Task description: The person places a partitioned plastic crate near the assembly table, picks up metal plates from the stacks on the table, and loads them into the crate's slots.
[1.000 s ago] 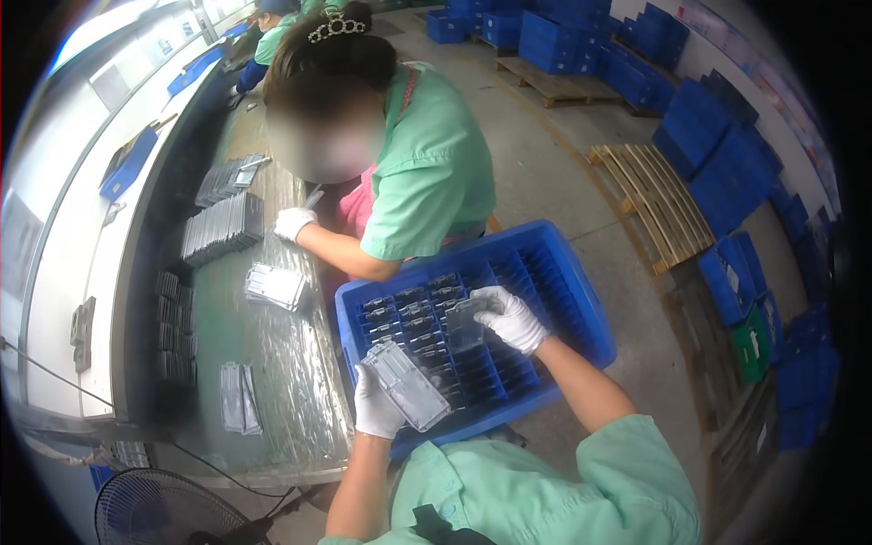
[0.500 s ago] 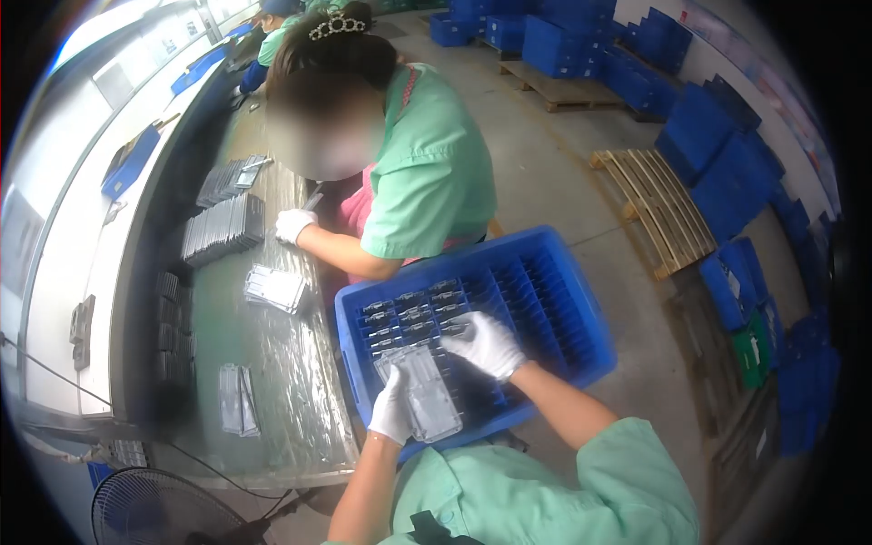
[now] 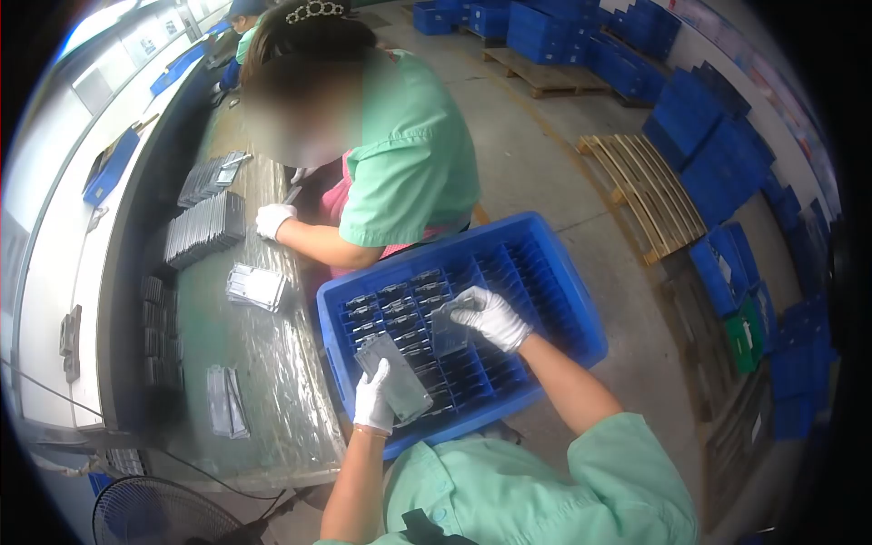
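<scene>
My gloved left hand (image 3: 373, 400) grips a flat grey metal plate (image 3: 400, 380) by its lower left edge; whether several are stacked there I cannot tell. In my gloved right hand (image 3: 495, 320), another thin grey plate (image 3: 448, 334) is pinched between thumb and fingers at its upper corner. Both plates are over the blue bin (image 3: 563, 350), whose inside is split by dividers into narrow slots. Rows of dark-edged plates (image 3: 397, 307) stand upright in its left columns. My right hand hovers over the middle columns, partly hiding them.
A co-worker in a green shirt (image 3: 422, 145) sits at the workbench (image 3: 286, 400), just beyond the bin. Stacked plates (image 3: 207, 227) and a loose pile (image 3: 256, 286) lie on the bench. A fan (image 3: 159, 513) stands lower left; wooden pallets (image 3: 643, 191) and blue crates are at right.
My right hand has drawn a single plate apart from the left hand's plate. The left hand has shifted slightly left with its plate. The whole view has shifted a little.
</scene>
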Tool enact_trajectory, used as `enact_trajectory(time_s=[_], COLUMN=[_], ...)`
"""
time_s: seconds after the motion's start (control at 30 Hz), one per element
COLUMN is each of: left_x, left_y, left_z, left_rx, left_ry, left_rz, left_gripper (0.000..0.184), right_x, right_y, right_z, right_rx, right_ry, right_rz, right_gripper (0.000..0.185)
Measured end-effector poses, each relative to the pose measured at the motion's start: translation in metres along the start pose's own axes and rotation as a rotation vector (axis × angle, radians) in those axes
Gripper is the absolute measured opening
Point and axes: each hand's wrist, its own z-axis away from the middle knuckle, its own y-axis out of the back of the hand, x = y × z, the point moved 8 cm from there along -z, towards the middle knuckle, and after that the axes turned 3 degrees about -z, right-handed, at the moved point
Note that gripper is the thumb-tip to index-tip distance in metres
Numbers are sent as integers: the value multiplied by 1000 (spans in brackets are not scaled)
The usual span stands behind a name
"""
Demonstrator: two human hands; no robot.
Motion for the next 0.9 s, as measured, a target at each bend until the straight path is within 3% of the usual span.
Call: enact_trajectory(time_s=[0.2,0.3,0.37,0.43,0.47,0.5,0.57,0.63,0.67,0.7,0.73,0.77,0.83,0.9], left_x=[8,2,1,4,7,12,17,7,-3,-12,-3,5,15,30], left_y=[-20,-13,-19,-26,-30,-37,-50,-65,-64,-61,-64,-66,-59,-48], left_z=[9,2,4,8,11,13,19,18,14,10,13,15,20,26], left_rx=[-12,-29,-36,-53,-66,-77,-76,-224,-216,-211,-139,-118,-69,-67], left_ry=[-31,-64,-51,-76,-114,-162,-239,-348,-330,-304,-263,-307,-380,-381], left_rz=[-120,-145,-193,-283,-347,-408,-676,-670,-735,-797,-1014,-1026,-1043,-706], left_gripper=[28,29,29,28,28,28,31,34,38,41,51,55,64,77], right_x=[5,11,6,2,-13,-21,-33,20,8,3,-4,-14,-39,-45], right_y=[15,21,12,-3,-14,-20,-28,-38,-48,-47,-44,-39,-23,3], right_z=[4,11,17,21,26,29,34,33,41,37,38,37,37,35], right_rx=[43,30,10,-146,-133,-75,14,-184,-206,-240,-234,-229,-148,-28], right_ry=[-22,-40,-21,59,276,389,363,-77,-130,-18,-4,5,27,-34], right_rz=[151,36,166,527,912,1023,974,110,109,431,563,696,568,457], right_gripper=[15,15,13,22,37,52,54,56,48,36,30,24,19,16])
